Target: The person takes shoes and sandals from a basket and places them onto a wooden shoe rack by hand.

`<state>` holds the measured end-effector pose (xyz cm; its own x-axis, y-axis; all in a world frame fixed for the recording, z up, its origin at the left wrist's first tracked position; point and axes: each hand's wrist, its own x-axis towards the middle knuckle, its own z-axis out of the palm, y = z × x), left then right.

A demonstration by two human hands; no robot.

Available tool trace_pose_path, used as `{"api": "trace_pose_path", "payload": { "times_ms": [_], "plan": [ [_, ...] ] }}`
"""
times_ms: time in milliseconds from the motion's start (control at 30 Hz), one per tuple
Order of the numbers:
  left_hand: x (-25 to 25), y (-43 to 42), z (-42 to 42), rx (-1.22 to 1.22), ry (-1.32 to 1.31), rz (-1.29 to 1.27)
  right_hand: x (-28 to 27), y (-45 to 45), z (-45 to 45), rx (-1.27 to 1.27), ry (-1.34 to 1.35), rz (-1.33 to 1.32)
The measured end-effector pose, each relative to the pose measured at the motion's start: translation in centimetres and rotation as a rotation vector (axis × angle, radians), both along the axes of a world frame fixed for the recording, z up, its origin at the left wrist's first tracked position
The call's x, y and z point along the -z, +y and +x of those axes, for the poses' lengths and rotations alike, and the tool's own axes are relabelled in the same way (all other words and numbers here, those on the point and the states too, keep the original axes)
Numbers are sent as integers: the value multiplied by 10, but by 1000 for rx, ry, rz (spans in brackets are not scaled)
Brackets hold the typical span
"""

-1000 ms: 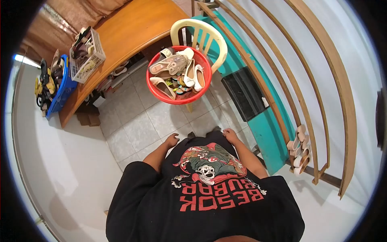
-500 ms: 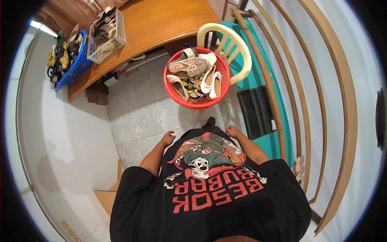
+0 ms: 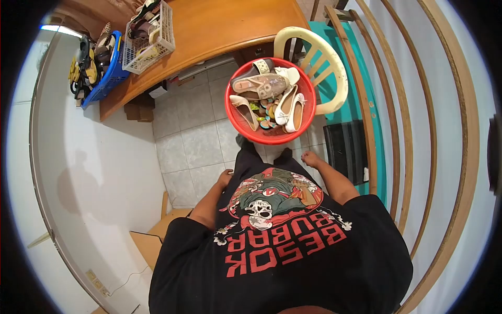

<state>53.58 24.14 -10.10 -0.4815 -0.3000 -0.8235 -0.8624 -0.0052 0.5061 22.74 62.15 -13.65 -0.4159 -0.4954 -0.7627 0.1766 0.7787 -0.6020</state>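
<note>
My left hand (image 3: 225, 178) hangs low beside my body, its fingers loosely bent and nothing visible in it. On the other side, my right hand (image 3: 310, 158) is held out a little from my hip, also loosely curled and with nothing visible in it. Neither one touches anything. In front of me a red basket (image 3: 234, 119) rests on a cream plastic chair (image 3: 340, 83). It holds several shoes: a white flat (image 3: 296, 112), a pale pump (image 3: 243, 112), a clear-topped sandal (image 3: 261, 85) and colourful patterned footwear (image 3: 267, 123).
A wooden desk (image 3: 225, 26) stands ahead, bearing a white crate (image 3: 149, 57) and a blue basket (image 3: 107, 83) of footwear at its left end. Wooden rails (image 3: 384, 120) run along my right. A cardboard box (image 3: 149, 246) lies near my left side on the tiled floor (image 3: 196, 141).
The view has shifted, so the basket, chair and desk sit further right in the picture. One foot has come forward on the left. Both hands still hang at my sides.
</note>
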Motion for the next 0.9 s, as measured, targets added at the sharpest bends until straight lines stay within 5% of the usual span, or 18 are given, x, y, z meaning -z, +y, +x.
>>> {"api": "trace_pose_path", "payload": {
  "times_ms": [167,200,233,433,567,700,900],
  "plan": [
    [28,-28,-38,42,94,17,-15,-23,-12,131,-34,38],
    [16,-43,-47,442,369,-69,-32,-31,-16,113,-80,97],
    [-9,-42,-75,-59,15,77,-41,-37,-23,98,-122,154],
    [-17,-125,-153,374,226,-158,-76,-89,-35,212,-298,32],
    [-30,-160,-209,329,326,4,-97,-140,-33,334,-315,-74],
    [-6,-193,-248,424,381,42,-86,-195,-33,674,-153,-108],
    [-53,-207,-296,777,312,5,-41,-232,-35,1064,-260,107]
  ]
}}
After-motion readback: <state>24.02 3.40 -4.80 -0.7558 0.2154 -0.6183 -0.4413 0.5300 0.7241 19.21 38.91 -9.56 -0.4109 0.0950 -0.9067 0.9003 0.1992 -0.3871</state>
